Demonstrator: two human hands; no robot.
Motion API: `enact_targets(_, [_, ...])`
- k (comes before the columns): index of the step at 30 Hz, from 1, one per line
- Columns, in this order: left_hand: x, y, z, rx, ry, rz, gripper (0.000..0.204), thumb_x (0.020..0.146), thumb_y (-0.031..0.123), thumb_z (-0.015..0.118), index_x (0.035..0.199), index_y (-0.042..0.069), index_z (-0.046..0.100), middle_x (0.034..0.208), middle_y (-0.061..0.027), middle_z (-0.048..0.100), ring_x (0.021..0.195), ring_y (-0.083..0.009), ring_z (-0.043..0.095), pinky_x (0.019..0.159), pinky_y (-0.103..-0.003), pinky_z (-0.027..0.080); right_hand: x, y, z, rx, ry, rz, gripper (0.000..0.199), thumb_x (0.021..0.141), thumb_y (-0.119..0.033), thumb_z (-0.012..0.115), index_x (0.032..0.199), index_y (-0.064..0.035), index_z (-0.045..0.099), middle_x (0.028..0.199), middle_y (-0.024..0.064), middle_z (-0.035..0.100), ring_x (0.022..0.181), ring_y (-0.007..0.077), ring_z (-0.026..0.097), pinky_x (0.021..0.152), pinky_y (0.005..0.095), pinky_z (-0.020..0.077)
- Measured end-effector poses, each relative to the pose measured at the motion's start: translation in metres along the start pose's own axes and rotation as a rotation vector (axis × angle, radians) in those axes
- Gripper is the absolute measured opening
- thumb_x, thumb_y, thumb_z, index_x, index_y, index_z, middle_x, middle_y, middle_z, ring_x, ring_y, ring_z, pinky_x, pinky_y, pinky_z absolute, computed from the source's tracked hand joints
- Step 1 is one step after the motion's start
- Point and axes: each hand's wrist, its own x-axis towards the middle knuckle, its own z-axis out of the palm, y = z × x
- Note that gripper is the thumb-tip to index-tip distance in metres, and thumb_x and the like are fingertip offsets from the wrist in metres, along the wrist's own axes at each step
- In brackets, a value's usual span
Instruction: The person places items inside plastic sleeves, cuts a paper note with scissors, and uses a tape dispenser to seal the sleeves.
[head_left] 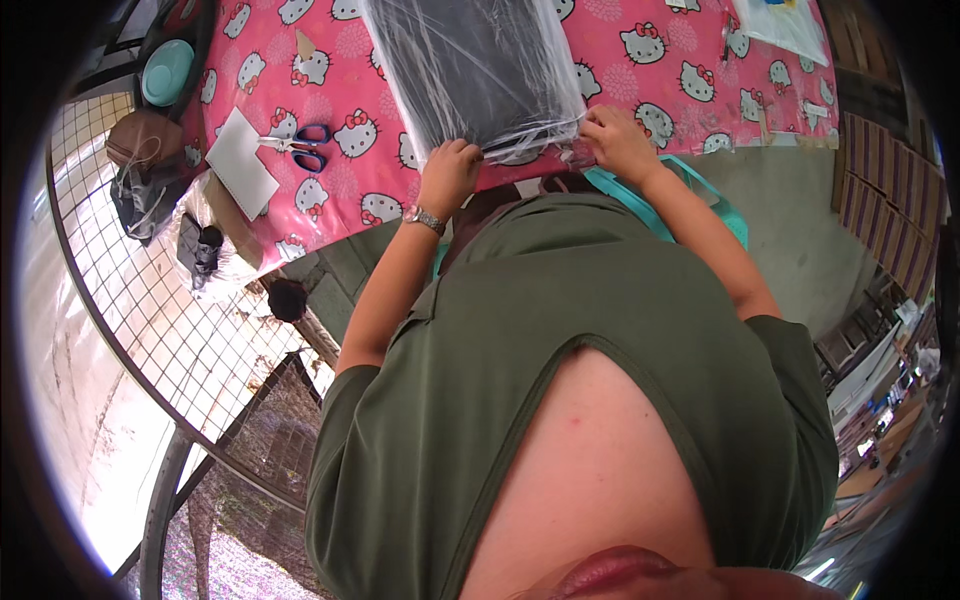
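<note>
A dark, flat rectangular piece (478,75) lies on the pink cartoon-print tablecloth (345,190), covered by clear plastic wrap (562,75) that is creased and shiny. My left hand (452,180), with a metal-banded watch on its wrist, has its fingers curled on the plastic at the near left corner. At the near right corner my right hand (620,145) pinches the plastic's edge between bent fingers. Bunched plastic runs along the near edge between both hands. What the dark piece is cannot be told through the wrap.
Left of the wrap lie blue-handled scissors (308,150) and a white notepad (243,165). A teal bowl (168,72) and a brown bag (145,138) stand farther left, by wire mesh (95,215). A clear plastic sheet (785,32) lies far right. A teal chair (715,198) is below me.
</note>
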Motion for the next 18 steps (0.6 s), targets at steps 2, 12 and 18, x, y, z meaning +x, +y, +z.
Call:
enact_targets(2, [0.003, 0.012, -0.004, -0.029, 0.179, 0.041, 0.012, 0.077, 0.015, 0.065, 0.089, 0.012, 0.065, 0.094, -0.0050, 0.059, 0.093, -0.0262, 0.055, 0.077, -0.038, 0.044, 0.003, -0.009, 0.004, 0.080, 0.014, -0.016, 0.016, 0.074, -0.008, 0.065, 0.089, -0.0091, 0.062, 0.091, 0.0070, 0.058, 0.085, 0.0281, 0.059, 0.077, 0.0392, 0.0471])
enact_targets(12, [0.052, 0.016, 0.008, 0.154, 0.174, 0.168, 0.006, 0.081, 0.010, 0.059, 0.086, 0.010, 0.063, 0.089, -0.0062, 0.059, 0.088, -0.0257, 0.057, 0.078, -0.039, 0.047, 0.013, -0.028, 0.044, -0.047, -0.043, -0.210, 0.026, 0.080, -0.014, 0.060, 0.106, -0.0130, 0.065, 0.089, 0.0046, 0.058, 0.081, 0.0213, 0.061, 0.073, 0.0350, 0.0504])
enact_targets(18, [0.048, 0.022, 0.012, -0.077, 0.226, 0.096, 0.014, 0.078, 0.005, 0.057, 0.092, 0.005, 0.058, 0.089, -0.0113, 0.057, 0.089, -0.0323, 0.057, 0.078, -0.042, 0.048, 0.037, -0.029, 0.070, -0.121, -0.035, -0.276, 0.027, 0.084, -0.017, 0.053, 0.108, -0.0150, 0.065, 0.081, 0.0017, 0.059, 0.077, 0.0199, 0.062, 0.069, 0.0327, 0.0492])
